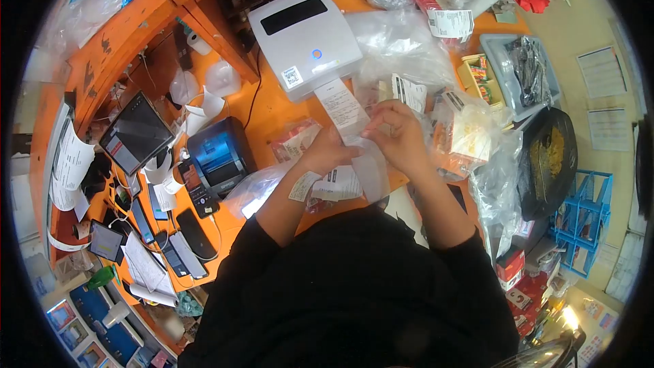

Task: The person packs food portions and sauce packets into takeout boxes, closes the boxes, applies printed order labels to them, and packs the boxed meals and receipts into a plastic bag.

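Observation:
A strip of printed labels (pixel 338 103) runs down from the front of a white label printer (pixel 306 41) at the top middle. My left hand (pixel 328 151) is closed on the strip's left edge, thumb on top. On the other side, my right hand (pixel 397 135) pinches the strip's right edge between thumb and fingertips. Below my hands hangs a pale blank length of the strip (pixel 372 172). A small printed sticker (pixel 304 186) lies on my left forearm. Printed paper in clear plastic (pixel 337 184) lies just under my left hand.
A blue and black printer (pixel 219 157) stands left, beside a card terminal (pixel 197 187) and several phones. A tablet screen (pixel 136 133) stands farther left. Clear plastic bags (pixel 402 44) and a grey tray (pixel 492 51) lie toward the back right. Bagged items (pixel 466 126) lie right of my hand.

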{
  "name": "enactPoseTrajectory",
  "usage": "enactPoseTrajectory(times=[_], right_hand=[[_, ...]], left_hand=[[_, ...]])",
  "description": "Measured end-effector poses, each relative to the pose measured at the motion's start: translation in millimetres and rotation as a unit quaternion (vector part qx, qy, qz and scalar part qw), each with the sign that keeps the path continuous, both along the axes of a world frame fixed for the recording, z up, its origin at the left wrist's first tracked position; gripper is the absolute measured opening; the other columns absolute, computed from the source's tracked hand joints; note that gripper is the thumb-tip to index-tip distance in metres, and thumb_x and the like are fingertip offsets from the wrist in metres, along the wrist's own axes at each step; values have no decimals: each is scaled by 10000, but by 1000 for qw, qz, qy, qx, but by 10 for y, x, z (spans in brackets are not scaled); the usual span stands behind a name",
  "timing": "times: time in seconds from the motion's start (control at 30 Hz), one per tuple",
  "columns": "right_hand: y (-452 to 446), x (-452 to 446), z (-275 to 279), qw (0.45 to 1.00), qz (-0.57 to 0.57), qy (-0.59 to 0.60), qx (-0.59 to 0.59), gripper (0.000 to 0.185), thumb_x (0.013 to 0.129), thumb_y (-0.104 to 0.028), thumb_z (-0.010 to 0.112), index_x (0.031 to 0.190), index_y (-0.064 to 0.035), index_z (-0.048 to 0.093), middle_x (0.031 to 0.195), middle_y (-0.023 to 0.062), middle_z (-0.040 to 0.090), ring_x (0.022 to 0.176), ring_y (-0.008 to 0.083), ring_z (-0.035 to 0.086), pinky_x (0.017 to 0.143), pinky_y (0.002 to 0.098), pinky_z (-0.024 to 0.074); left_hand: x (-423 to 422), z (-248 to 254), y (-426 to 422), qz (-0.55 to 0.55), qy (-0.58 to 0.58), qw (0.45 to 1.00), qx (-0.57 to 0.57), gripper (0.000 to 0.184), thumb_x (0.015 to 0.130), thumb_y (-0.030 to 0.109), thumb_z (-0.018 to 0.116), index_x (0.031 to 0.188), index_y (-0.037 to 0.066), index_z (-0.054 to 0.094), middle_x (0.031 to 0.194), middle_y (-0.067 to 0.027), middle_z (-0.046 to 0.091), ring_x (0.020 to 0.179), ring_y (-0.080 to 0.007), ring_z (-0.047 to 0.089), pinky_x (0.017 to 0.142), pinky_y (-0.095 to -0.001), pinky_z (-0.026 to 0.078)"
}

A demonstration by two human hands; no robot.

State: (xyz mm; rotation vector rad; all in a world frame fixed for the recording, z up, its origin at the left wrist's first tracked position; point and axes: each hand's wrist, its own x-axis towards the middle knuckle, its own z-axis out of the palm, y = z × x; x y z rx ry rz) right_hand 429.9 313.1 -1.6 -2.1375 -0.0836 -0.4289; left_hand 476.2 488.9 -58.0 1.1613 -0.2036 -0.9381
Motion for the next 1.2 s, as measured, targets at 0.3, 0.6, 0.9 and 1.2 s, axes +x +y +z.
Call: enactPoseTrajectory(times=[0.3, 0.6, 0.9, 1.2], right_hand=[[447, -13, 490, 953, 106, 282, 26, 296, 700, -110, 790, 942, -53, 630, 800, 105, 653, 816, 305, 651, 755, 391, 494], [98, 227, 193, 989, 14, 144, 27, 353, 811, -107, 708, 1150, -52, 627, 1101, 146, 616, 931, 255, 624, 800, 351, 500], [-86, 460, -237, 983, 25, 179, 28, 341, 808, -127, 726, 1147, -127, 688, 1021, 144, 645, 849, 266, 654, 748, 350, 511], [-3, 569, -421, 993, -1, 111, 32, 152, 744, -128, 766, 891, -93, 747, 880, 98, 652, 754, 264, 640, 689, 339, 499]], left_hand=[[-116, 31, -91, -87, -276, 950, 115, 427, 817, 80, 688, 1213, 30, 536, 1140, -132, 608, 1084, -195, 594, 910, -349, 487], [-66, -22, -147, 39, -69, 996, -37, 481, 888, 84, 620, 1333, 31, 445, 1256, -122, 555, 1167, -232, 555, 966, -369, 468], [221, -138, -254, 157, 21, 984, -77, 595, 841, -39, 597, 1397, 31, 396, 1291, -137, 539, 1180, -252, 558, 947, -368, 501], [219, -161, -180, 166, 109, 977, -79, 581, 848, -78, 597, 1386, 40, 413, 1273, -135, 557, 1159, -251, 575, 976, -365, 494]])
